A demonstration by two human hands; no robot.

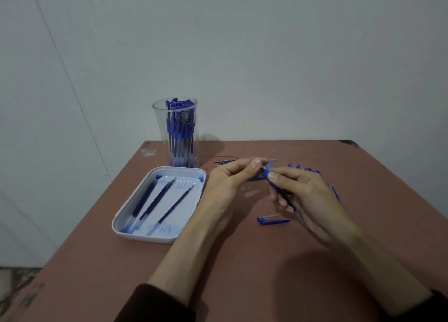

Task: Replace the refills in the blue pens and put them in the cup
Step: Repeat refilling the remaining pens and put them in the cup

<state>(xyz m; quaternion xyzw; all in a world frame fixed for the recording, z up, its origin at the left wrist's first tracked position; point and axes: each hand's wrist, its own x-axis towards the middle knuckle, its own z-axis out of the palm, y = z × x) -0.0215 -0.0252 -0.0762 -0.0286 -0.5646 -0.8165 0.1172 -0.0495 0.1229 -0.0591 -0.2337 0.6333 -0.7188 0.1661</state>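
My right hand [303, 190] grips a blue pen [275, 184] by its barrel, tip pointing up and to the left. The fingertips of my left hand [230, 178] pinch the pen's metal tip end. A blue pen cap [272, 219] lies on the table just below my hands. A clear plastic cup [178, 132] stands at the back left of the table, holding several capped blue pens. A white tray [160, 203] stained with blue ink holds three loose refills. More blue pens [312, 171] lie behind my right hand, partly hidden.
The brown table [242, 261] has its left edge close to the tray and its far edge against a pale wall. A few thin refills [224, 162] lie on the table behind my left hand, right of the cup.
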